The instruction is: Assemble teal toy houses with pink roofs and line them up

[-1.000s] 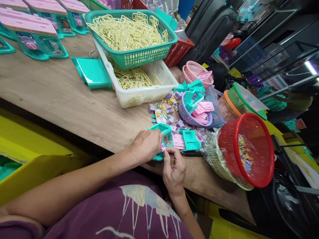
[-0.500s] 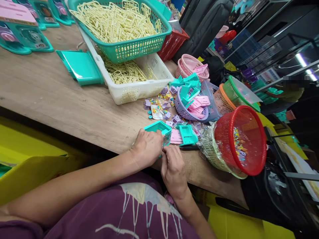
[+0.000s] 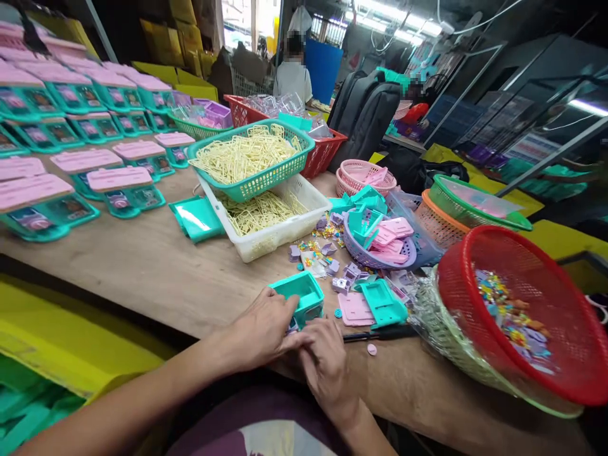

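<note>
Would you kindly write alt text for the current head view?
A person's left hand holds an open teal box at a wooden table, the right hand close by. Beyond are pink-topped units and a teal basket of cream pieces.

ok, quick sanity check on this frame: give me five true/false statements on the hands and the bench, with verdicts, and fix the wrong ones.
1. The left hand is on the teal box, with the right hand close beside it. True.
2. The round red basket holds nothing. False: small colourful parts lie in it.
3. A pink disc lies on the table, apart from both hands. True.
4. The teal basket sits over a purple crate. False: the crate is white.
5. The purple basket contains pink pieces. True.
</note>
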Demonstrator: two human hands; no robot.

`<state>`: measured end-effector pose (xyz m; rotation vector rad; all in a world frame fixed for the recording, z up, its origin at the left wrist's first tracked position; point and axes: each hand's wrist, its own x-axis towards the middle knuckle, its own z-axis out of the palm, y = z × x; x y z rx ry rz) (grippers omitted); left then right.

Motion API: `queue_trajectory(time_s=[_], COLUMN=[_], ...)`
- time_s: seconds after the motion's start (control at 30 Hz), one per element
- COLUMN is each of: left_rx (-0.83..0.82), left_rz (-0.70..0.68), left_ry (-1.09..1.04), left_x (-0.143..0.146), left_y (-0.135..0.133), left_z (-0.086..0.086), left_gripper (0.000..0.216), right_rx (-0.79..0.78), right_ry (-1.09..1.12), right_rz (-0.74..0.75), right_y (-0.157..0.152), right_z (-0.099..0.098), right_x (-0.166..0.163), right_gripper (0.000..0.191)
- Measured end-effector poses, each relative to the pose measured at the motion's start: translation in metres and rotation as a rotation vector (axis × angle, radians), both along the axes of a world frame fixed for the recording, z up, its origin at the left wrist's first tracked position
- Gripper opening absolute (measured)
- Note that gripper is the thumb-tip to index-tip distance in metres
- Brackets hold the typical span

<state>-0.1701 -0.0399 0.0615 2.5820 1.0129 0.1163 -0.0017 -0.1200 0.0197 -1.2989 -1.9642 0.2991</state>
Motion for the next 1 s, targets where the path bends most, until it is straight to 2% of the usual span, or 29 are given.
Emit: queue_trajectory(time_s=[0.13,0.17,0.27,0.3,0.37,0.43,0.53,0.63,0.7,0.73,0.77,0.83,0.9,0.93,1.0], left_rx=[0.022,0.031,0.040,0.037,0.018,-0.006,0.002,0.032,0.044,0.057,0.061,0.068,0.025,-0.013,-0.082], left_rz=[-0.124,-0.132,-0.133,-0.124,-0.095,-0.071,-0.075,-0.097,-0.046,0.024,0.105,0.310,0.452,0.473,0.478], left_ry=[0.093,0.098,0.058,0.044,0.034,0.038,0.032,-0.006,-0.077,-0.132,-0.193,-0.286,-0.275,-0.265,-0.259], left_x=[-0.013,-0.014,-0.015,-0.015,-0.016,-0.016,-0.017,-0.020,-0.027,-0.032,-0.038,-0.052,-0.066,-0.071,-0.078], left_y=[0.011,0.012,0.013,0.013,0.013,0.013,0.013,0.020,0.036,0.049,0.065,0.105,0.146,0.163,0.187], left_z=[-0.006,-0.008,-0.013,-0.015,-0.018,-0.021,-0.018,0.007,0.032,0.044,0.055,0.067,0.068,0.065,0.056], left_gripper=[0.051,0.047,0.038,0.038,0.038,0.040,0.044,0.053,0.045,0.038,0.035,0.035,0.035,0.035,0.035], right_rx=[0.008,0.020,0.028,0.020,0.014,-0.012,-0.106,-0.077,-0.041,-0.073,-0.125,-0.318,-0.416,-0.455,-0.500], right_ry=[-0.118,-0.161,-0.331,-0.382,-0.442,-0.465,-0.494,-0.434,-0.306,-0.271,-0.283,-0.483,-0.566,-0.594,-0.610], right_rz=[0.022,0.033,0.147,0.187,0.227,0.258,0.364,0.418,0.398,0.379,0.337,0.217,0.191,0.192,0.220], right_y=[0.017,0.022,0.038,0.042,0.051,0.061,0.086,0.137,0.184,0.209,0.233,0.277,0.310,0.321,0.334], right_z=[0.010,0.012,0.012,0.011,0.009,0.015,0.042,0.079,0.098,0.104,0.107,0.105,0.096,0.090,0.079], right_x=[0.014,0.018,0.025,0.025,0.023,0.022,0.023,0.019,0.008,0.000,-0.010,-0.034,-0.056,-0.063,-0.070], right_gripper=[0.014,0.021,0.062,0.070,0.074,0.070,0.047,0.018,0.017,0.018,0.019,0.019,0.011,0.006,0.010])
